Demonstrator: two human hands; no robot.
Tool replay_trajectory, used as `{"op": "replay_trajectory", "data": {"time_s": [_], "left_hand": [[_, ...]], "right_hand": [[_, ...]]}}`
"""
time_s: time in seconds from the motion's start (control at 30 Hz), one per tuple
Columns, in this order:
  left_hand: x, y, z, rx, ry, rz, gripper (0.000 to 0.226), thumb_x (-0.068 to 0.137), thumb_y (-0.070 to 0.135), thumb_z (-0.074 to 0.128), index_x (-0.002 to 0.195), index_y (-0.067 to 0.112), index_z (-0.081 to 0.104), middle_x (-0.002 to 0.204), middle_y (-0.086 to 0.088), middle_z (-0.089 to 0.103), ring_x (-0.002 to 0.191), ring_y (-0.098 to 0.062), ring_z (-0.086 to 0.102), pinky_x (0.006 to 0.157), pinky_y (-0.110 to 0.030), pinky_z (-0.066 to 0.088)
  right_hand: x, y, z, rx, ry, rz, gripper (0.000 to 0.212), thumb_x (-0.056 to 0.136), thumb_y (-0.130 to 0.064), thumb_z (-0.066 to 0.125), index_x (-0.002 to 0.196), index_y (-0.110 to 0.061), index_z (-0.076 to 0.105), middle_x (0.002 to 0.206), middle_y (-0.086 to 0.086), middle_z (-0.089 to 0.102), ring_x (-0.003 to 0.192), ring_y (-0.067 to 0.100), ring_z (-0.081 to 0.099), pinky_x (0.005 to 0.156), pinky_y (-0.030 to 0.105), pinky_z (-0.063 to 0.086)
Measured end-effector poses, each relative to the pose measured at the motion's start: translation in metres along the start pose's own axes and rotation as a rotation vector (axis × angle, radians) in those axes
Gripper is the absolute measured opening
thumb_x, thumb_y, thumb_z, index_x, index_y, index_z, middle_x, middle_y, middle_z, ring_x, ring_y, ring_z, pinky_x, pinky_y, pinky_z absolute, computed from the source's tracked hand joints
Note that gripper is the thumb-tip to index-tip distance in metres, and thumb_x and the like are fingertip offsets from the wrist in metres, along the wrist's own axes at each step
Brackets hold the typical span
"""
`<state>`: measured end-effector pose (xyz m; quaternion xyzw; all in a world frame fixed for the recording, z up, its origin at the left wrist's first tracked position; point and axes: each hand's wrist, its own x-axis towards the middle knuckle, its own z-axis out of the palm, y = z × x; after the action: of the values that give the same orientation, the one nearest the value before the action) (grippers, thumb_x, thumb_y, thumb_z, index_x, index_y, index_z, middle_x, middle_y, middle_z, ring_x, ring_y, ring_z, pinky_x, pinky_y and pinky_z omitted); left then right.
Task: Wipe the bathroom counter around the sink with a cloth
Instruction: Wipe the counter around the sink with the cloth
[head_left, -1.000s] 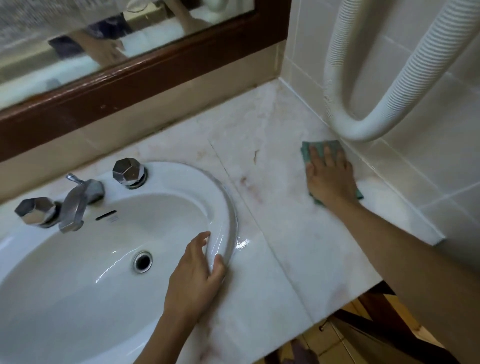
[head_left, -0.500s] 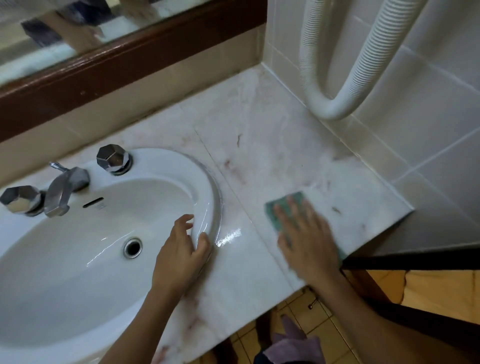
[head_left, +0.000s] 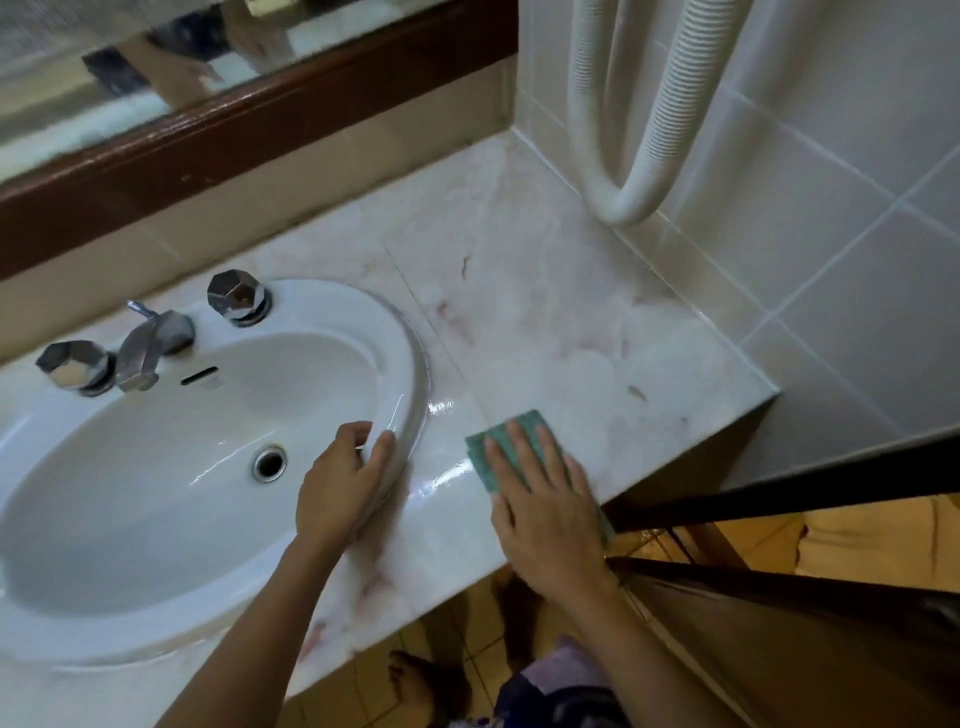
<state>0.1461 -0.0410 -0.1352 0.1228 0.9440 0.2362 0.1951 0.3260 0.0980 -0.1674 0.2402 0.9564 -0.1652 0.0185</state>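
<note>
A green cloth (head_left: 488, 451) lies flat on the pale marble counter (head_left: 561, 312), near its front edge and just right of the white oval sink (head_left: 410, 364). My right hand (head_left: 545, 514) presses down on the cloth with straight, spread fingers and covers most of it. My left hand (head_left: 343, 488) rests on the sink's right rim, fingers inside the bowl and thumb on the outer edge. A wet sheen shows on the counter between the two hands.
A chrome faucet (head_left: 148, 345) with two faceted knobs (head_left: 236, 297) stands behind the bowl. A white ribbed hose (head_left: 631, 202) hangs in a loop over the counter's back right corner. Tiled wall (head_left: 831, 234) on the right, a mirror (head_left: 156, 67) behind, and a dark door edge (head_left: 779, 483) by the counter's front right.
My right hand has slid the cloth from the back right, by the tiled wall, toward the front edge and leftward near the sink. My left hand has stayed on the sink rim.
</note>
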Motion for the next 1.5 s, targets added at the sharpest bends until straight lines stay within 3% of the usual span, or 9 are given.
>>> {"op": "replay_trajectory", "data": {"time_s": [0.17,0.33,0.57,0.73,0.8,0.97,1.1,1.3,1.5], "left_hand": [[-0.006,-0.003,0.005,0.062,0.025,-0.002,0.053,0.094,0.061,0.034,0.137,0.032,0.045,0.114,0.003,0.065,0.111,-0.027,0.059,0.082,-0.036,0.039],[-0.015,-0.001,0.006,0.115,0.052,0.015,0.049,0.098,0.053,0.034,0.142,0.032,0.044,0.123,0.0,0.065,0.115,-0.028,0.057,0.082,-0.033,0.036],[-0.024,-0.01,0.001,0.052,0.034,0.079,0.046,0.101,0.042,0.039,0.145,0.029,0.042,0.141,0.002,0.054,0.128,-0.022,0.05,0.092,-0.032,0.037],[-0.049,-0.054,-0.007,0.005,0.087,0.214,0.045,0.098,0.038,0.041,0.138,0.022,0.052,0.133,0.002,0.059,0.12,-0.021,0.053,0.096,-0.028,0.038],[-0.066,-0.079,-0.012,0.05,0.156,0.242,0.046,0.094,0.035,0.04,0.134,0.019,0.056,0.134,0.0,0.059,0.122,-0.022,0.052,0.101,-0.029,0.036],[-0.108,-0.125,-0.015,0.026,0.253,0.222,0.057,0.081,0.013,0.037,0.133,0.015,0.058,0.148,-0.001,0.045,0.137,-0.021,0.038,0.115,-0.019,0.016],[-0.147,-0.171,-0.024,0.006,0.317,0.31,0.048,0.082,0.014,0.041,0.126,0.013,0.061,0.149,-0.002,0.045,0.135,-0.021,0.043,0.11,-0.034,0.034],[-0.208,-0.293,-0.064,-0.022,0.655,-0.036,0.04,0.081,0.023,0.045,0.114,0.012,0.066,0.14,-0.01,0.051,0.118,-0.033,0.051,0.089,-0.046,0.042],[-0.236,-0.411,-0.105,-0.002,0.604,-0.389,0.041,0.089,0.021,0.058,0.129,0.016,0.057,0.153,-0.008,0.037,0.14,-0.032,0.03,0.096,-0.063,0.036]], "right_hand": [[0.013,0.105,-0.029,-0.029,0.1,0.389,0.062,0.094,-0.048,0.015,0.153,-0.029,0.011,0.161,0.002,0.007,0.148,0.026,0.0,0.117,0.05,0.014],[0.102,0.105,-0.049,0.028,0.084,0.642,0.059,0.099,-0.04,0.02,0.154,-0.025,0.005,0.162,0.002,-0.004,0.148,0.029,-0.006,0.118,0.047,0.005],[0.03,-0.06,0.015,0.064,0.06,0.151,0.062,0.095,-0.04,0.021,0.153,-0.02,0.015,0.161,0.007,0.006,0.148,0.031,-0.001,0.117,0.051,0.013],[-0.017,-0.039,0.018,-0.048,-0.061,-0.26,0.061,0.096,-0.044,0.027,0.153,-0.03,0.01,0.162,-0.001,0.006,0.149,0.022,-0.002,0.117,0.048,0.018],[0.004,-0.016,0.012,-0.07,-0.066,-0.237,0.06,0.097,-0.046,0.022,0.153,-0.032,0.004,0.162,-0.004,0.0,0.148,0.019,-0.008,0.118,0.047,0.017],[0.055,-0.042,0.009,-0.017,0.029,0.171,0.06,0.099,-0.042,0.024,0.154,-0.026,0.004,0.162,0.004,-0.001,0.148,0.029,-0.005,0.118,0.049,0.007],[0.03,-0.102,0.025,0.013,0.028,0.259,0.061,0.098,-0.039,0.021,0.154,-0.021,0.007,0.162,0.009,-0.001,0.147,0.033,-0.005,0.118,0.051,0.006],[-0.048,-0.199,0.068,-0.017,-0.026,0.285,0.065,0.097,-0.041,0.024,0.154,-0.015,0.007,0.161,0.012,-0.003,0.147,0.035,-0.006,0.117,0.052,0.007],[-0.092,-0.321,0.099,0.109,-0.099,0.36,0.067,0.099,-0.044,0.024,0.154,-0.017,-0.003,0.161,0.008,-0.015,0.146,0.032,-0.016,0.117,0.05,-0.006]]}}
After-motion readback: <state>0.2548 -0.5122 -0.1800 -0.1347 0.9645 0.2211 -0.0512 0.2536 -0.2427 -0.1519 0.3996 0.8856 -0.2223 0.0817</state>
